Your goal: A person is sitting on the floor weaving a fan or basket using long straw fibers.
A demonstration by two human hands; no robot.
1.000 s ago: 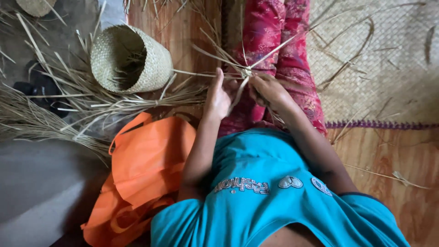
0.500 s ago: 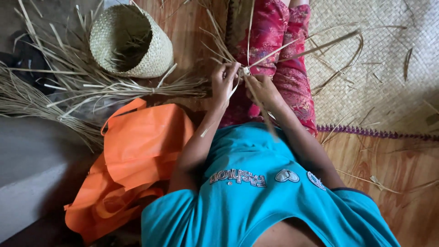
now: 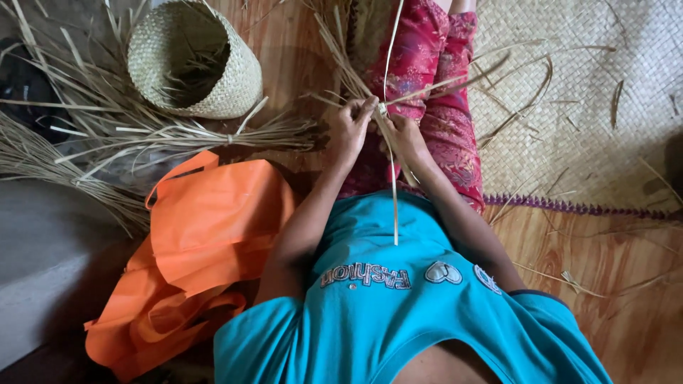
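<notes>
My left hand (image 3: 350, 131) and my right hand (image 3: 405, 139) meet over my lap and pinch thin pale straw strips (image 3: 388, 64) where they cross in a small woven knot (image 3: 382, 109). One long strip runs up from the knot and another hangs down over my blue shirt. More strips fan out to the left and right from the same point. My legs in red patterned cloth (image 3: 434, 71) stretch out under the work.
A round woven basket (image 3: 192, 60) lies on its side at upper left, over a tied bundle of loose straw (image 3: 142, 135). An orange fabric bag (image 3: 206, 235) lies at my left side. A woven mat (image 3: 590, 99) covers the wooden floor (image 3: 605, 263) on the right.
The view has shifted slightly and my hands have drawn closer together at the knot. A long strip now hangs down over my shirt.
</notes>
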